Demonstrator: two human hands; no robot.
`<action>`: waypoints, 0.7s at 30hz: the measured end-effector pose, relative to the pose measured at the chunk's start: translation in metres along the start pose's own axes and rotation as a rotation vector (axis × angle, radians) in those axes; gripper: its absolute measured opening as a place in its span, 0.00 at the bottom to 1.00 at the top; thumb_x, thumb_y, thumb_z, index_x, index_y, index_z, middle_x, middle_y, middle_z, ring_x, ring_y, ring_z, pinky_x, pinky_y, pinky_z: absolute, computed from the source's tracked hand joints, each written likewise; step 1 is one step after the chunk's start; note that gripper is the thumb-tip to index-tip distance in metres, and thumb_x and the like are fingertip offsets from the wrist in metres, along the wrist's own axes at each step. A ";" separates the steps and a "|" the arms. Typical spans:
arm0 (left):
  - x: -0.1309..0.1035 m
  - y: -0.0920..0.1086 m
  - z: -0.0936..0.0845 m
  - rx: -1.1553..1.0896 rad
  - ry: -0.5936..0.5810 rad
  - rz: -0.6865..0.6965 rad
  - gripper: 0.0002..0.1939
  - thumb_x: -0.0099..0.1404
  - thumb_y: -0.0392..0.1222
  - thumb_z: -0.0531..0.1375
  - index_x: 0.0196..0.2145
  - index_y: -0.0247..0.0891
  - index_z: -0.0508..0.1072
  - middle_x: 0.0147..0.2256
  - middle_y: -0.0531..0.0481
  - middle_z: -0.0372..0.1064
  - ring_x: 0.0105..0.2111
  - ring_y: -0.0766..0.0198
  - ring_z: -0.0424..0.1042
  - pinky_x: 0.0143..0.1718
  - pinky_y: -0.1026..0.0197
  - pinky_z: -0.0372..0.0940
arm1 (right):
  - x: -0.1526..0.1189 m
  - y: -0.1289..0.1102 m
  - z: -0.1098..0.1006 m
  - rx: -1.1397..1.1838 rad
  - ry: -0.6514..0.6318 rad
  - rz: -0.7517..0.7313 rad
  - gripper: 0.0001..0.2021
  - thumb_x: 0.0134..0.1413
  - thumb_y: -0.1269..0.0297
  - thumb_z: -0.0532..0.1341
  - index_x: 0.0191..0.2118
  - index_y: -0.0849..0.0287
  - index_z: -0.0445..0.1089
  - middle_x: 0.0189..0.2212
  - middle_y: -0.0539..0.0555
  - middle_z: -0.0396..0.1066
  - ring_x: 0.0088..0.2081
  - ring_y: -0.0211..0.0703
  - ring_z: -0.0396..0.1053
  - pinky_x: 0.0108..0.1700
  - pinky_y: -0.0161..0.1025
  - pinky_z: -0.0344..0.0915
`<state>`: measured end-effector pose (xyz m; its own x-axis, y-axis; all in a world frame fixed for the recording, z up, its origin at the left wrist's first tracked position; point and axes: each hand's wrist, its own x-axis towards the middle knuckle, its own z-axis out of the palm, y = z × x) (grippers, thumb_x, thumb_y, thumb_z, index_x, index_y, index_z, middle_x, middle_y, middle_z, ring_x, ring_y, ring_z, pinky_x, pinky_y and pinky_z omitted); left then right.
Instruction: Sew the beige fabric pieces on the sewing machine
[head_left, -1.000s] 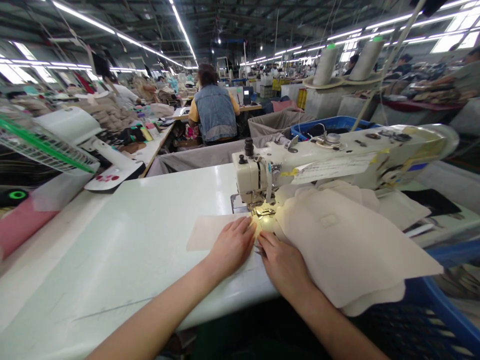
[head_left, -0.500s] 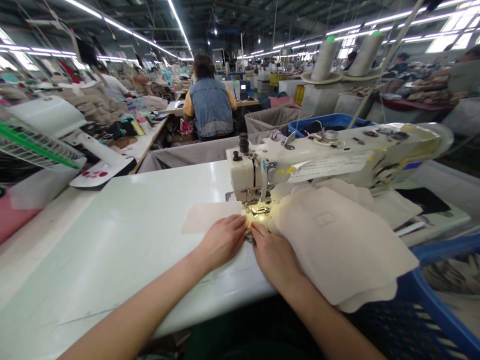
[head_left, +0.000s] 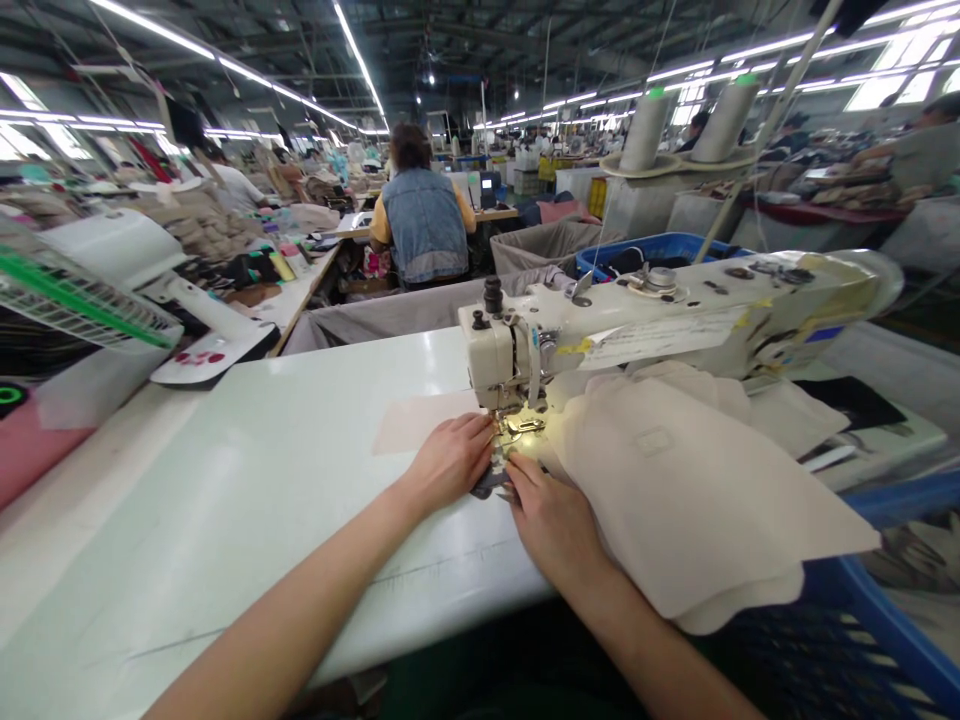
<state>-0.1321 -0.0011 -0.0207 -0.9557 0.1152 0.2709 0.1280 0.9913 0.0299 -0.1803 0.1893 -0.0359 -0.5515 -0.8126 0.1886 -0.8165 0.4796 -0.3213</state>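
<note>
The person's left hand (head_left: 452, 455) lies over the near right end of a pale beige, thin, flat sheet (head_left: 409, 425), fingers close together; the fingertips meet the needle area, and I cannot tell whether this grip pinches the sheet or only presses on it. The sheet rests on the glossy whitish desk (head_left: 300, 450), to the left of the needle of an off-white metal sewing machine (head_left: 637, 325); its visible part looks smooth and plain, with a slanted left end; its right end is hidden by the hand and the machine head, and its material cannot be confirmed.

The right hand (head_left: 553, 512) sits just in front of the needle area, thumb and forefinger drawn near each other; a small metallic object shows below the fingertips, too obscured to identify, so what this grip pinches cannot be told.

Beside the right hand lies a stack of larger beige panels with rounded corners (head_left: 682, 490); the top one bears a small rectangular outline; the stack overhangs a blue plastic basket (head_left: 874, 610), cut off at the frame's edge; writing on the machine's taped white paper label (head_left: 660, 338) is illegible.
</note>
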 end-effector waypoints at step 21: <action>-0.006 0.010 -0.015 -0.019 -0.088 -0.043 0.14 0.74 0.43 0.53 0.51 0.37 0.73 0.49 0.41 0.73 0.48 0.51 0.70 0.50 0.46 0.70 | -0.007 0.000 0.003 0.050 0.112 -0.009 0.15 0.64 0.75 0.58 0.54 0.62 0.72 0.57 0.58 0.73 0.43 0.47 0.79 0.41 0.39 0.74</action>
<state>-0.1216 0.0072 -0.0074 -0.9799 0.0782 0.1834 0.0901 0.9942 0.0579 -0.1754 0.1938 -0.0401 -0.5622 -0.7733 0.2932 -0.8136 0.4534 -0.3641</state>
